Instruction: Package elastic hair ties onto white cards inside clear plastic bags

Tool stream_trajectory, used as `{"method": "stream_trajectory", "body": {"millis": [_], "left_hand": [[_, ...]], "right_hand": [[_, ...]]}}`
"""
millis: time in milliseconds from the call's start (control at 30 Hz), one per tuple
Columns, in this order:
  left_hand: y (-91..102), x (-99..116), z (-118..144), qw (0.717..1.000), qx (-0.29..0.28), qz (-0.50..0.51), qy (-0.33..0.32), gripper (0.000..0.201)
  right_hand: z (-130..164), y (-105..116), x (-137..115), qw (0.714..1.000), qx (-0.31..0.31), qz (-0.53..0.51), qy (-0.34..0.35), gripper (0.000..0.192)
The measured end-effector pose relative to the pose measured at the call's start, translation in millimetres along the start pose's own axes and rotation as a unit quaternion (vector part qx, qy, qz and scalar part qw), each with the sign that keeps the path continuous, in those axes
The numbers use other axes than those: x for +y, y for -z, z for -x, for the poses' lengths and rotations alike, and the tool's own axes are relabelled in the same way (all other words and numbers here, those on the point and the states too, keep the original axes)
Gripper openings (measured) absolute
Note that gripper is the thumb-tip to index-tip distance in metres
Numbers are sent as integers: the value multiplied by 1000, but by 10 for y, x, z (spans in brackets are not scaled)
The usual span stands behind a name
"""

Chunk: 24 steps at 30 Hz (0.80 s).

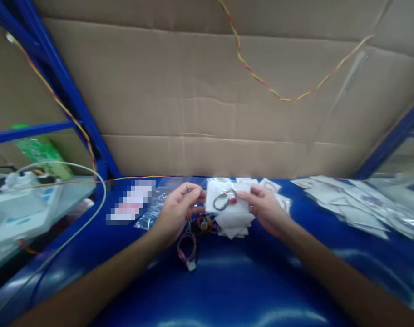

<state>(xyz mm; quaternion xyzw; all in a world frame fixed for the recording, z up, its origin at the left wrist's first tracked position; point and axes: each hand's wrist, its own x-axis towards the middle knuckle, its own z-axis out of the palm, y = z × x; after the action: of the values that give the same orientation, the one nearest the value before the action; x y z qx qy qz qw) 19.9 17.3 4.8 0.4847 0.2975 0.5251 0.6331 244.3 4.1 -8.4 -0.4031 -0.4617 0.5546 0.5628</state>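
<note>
My right hand (266,206) is closed on the right side of a white card (212,188), its thumb over the front. On the card lies a dark, thin bracelet (220,202) with a red bead or charm. Beside the card's left edge is my left hand (179,206), thumb and fingers loosely bent and apart; whether the fingertips touch the card I cannot tell. Below the hands a pile of bracelets (205,224) sits on the blue surface, with a purple one (187,247) hanging toward me. Several white cards (232,225) lie just under the held card.
A fan of white packets (346,204) covers the right of the blue table (227,281). Clear plastic bags (152,206) and a blurred-out paper (132,202) lie left. A pale cable (103,200) loops near a white device (23,204). Cardboard (200,91) stands behind, with a blue frame (67,81).
</note>
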Motion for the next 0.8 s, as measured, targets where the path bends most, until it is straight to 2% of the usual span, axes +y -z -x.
{"method": "stream_trajectory", "body": {"millis": [233, 433, 600, 800], "left_hand": [[23, 23, -24, 999, 33, -19, -20, 21], [37, 115, -33, 999, -12, 15, 33, 7], [32, 126, -24, 993, -36, 42, 100, 28], [49, 58, -18, 994, -53, -15, 93, 36]], "right_hand": [[-1, 17, -28, 995, 25, 48, 89, 28], [-25, 53, -47, 989, 44, 67, 126, 27], [-8, 33, -50, 989, 48, 44, 132, 30], [1, 23, -65, 990, 47, 39, 130, 29]]}}
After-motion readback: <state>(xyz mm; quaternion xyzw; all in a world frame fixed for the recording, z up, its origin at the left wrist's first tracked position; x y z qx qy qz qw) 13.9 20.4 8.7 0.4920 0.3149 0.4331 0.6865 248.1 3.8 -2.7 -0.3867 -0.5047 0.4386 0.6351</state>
